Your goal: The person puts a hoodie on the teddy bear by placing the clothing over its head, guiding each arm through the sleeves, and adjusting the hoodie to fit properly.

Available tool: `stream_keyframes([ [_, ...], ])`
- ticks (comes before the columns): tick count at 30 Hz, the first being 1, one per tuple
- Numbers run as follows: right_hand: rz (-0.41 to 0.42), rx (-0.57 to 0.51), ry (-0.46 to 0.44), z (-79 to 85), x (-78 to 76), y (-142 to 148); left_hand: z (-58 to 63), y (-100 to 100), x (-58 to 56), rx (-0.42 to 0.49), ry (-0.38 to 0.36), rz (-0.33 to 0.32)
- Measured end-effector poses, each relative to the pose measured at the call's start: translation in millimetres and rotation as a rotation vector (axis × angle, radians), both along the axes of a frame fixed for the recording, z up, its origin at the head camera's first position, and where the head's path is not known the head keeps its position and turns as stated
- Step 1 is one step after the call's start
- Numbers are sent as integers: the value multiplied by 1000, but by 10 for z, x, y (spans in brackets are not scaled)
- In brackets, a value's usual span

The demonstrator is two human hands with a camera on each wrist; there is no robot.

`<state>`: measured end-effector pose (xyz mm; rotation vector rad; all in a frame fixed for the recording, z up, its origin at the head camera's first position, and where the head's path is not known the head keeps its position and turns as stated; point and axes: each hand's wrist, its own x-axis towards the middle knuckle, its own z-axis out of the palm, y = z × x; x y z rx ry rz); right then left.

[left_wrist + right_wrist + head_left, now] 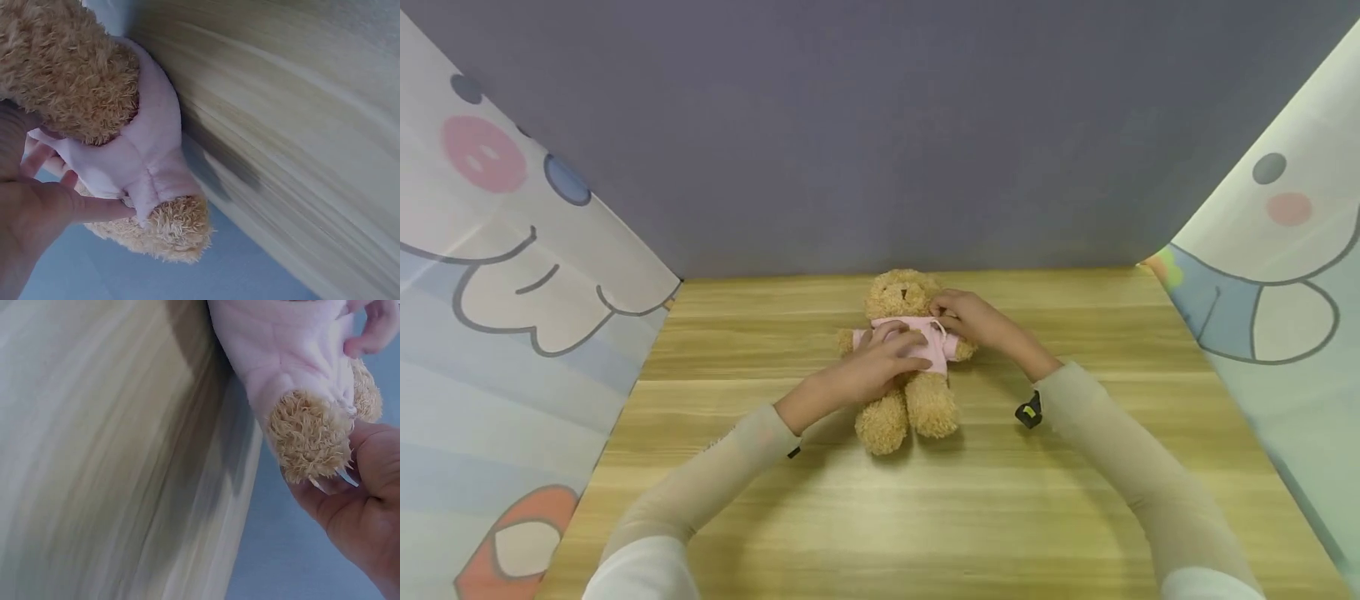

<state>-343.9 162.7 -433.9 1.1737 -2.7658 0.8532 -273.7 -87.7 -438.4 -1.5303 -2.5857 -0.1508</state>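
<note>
A tan teddy bear in a pink shirt lies on its back on a wooden table, its head away from me. Across its chest rests my left hand, fingers spread over the shirt; in the left wrist view its thumb lies along the shirt near one fuzzy arm. My right hand pinches at the bear's neck and shoulder, beside a thin white cord at the collar. The right wrist view shows this hand behind the bear's other arm; its fingertips are hidden there.
The wooden table ends at a plain grey panel just beyond the bear's head. Cartoon-printed curtains hang at the left and right edges. A dark device is strapped at the right wrist.
</note>
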Motion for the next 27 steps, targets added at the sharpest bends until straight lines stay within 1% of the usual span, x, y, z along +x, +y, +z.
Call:
stream_keyframes([
  [3, -51, -18, -12, -8, 23, 7, -31, 0, 30, -33, -7, -9],
  [5, -87, -31, -33, -31, 35, 3, -48, 1, 45, -40, -17, -14],
  [11, -181, -80, -75, -94, 49, -26, -60, 14, 49, 8, -11, -14],
  [13, -204, -91, -95, -82, 69, -34, -71, 14, 57, 31, -4, -19],
  [15, -221, -78, -90, -44, 122, -49, -99, -3, 80, 63, -6, -25],
  [17, -224, -77, -45, 9, 214, -87, -137, -37, 116, 116, -3, -30],
  [19, -199, -60, 49, 59, 344, -163, -172, -86, 154, 185, -11, -29],
  [21, -132, -28, 163, 91, 504, -250, -187, -139, 168, 279, -56, -21],
  [22, -95, -2, 209, 94, 582, -289, -178, -165, 162, 330, -92, -10],
  [23, -58, 26, 246, 86, 645, -324, -157, -190, 150, 384, -147, 16],
  [25, -6, 77, 293, 54, 738, -366, -95, -249, 90, 491, -256, 105],
  [27, 19, 114, 311, 29, 784, -378, -17, -307, -8, 552, -321, 225],
])
